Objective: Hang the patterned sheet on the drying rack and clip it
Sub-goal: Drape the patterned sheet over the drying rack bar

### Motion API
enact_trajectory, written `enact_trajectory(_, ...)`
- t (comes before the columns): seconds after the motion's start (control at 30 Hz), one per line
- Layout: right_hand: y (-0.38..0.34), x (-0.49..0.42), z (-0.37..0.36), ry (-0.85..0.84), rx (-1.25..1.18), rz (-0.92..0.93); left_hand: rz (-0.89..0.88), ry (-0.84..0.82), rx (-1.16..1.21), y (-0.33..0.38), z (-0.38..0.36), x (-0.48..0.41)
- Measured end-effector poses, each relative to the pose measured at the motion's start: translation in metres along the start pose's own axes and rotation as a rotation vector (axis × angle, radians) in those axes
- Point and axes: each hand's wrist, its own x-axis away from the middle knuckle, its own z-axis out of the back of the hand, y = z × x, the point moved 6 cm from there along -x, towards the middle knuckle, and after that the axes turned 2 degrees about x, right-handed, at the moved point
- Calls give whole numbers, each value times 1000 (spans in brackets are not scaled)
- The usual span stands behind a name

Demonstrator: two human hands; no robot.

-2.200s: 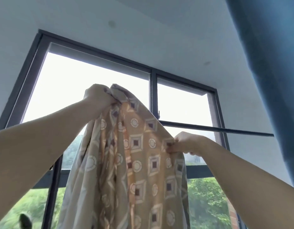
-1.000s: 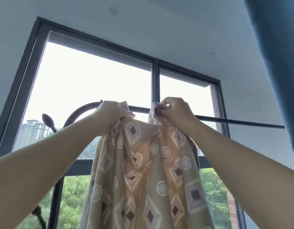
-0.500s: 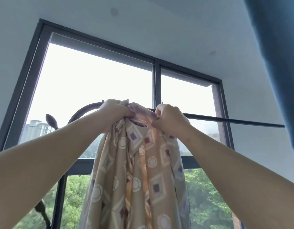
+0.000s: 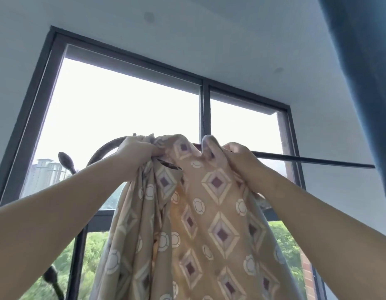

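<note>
- Head view: the left hand (image 4: 137,148) and the right hand (image 4: 237,158) each clutch bunched top folds of the patterned sheet (image 4: 200,224), held up at the drying rack's rail (image 4: 306,161) before the window (image 4: 127,109).

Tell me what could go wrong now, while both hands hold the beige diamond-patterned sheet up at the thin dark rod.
1. The beige diamond-patterned fabric sheet is bunched between the left hand and right hand at the thin dark rod, with most visible cloth on the near side; if released, it may slide off.
2. No clip is in view, so fetching one leaves one hand holding.
</note>
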Motion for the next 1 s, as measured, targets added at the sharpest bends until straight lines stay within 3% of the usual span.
enact_trajectory(0.1,-3,-3,-26,-261,-263,-89,45,-106,79,-1,-18,6)
enact_trajectory(0.2,-4,8,-55,-524,-287,-150,34,-211,143,5,-37,10)
enact_trajectory(0.27,-4,17,-65,-610,-346,-187,18,-255,145,10,-46,12)
enact_trajectory(0.37,0,14,-55,-452,-333,-161,2,-324,38,11,-47,14)
enact_trajectory(0.5,23,1,0,25,-395,-166,-28,-374,-293,2,-18,13)
enact_trajectory(0.57,33,-3,28,223,-213,-133,-42,-341,-486,-6,-7,13)
enact_trajectory(0.63,28,-3,34,256,-3,-73,-64,-249,-533,-10,-6,11)
enact_trajectory(0.73,18,1,23,115,-34,-96,-70,-169,-382,-13,-16,9)
enact_trajectory(0.83,11,12,3,-116,-176,-150,-92,-259,-346,-10,-40,15)
enact_trajectory(0.93,5,23,-25,-372,-153,-161,-178,-361,-340,4,-67,24)
enact_trajectory(1.0,5,22,-33,-416,-98,-142,-220,-390,-329,10,-76,26)
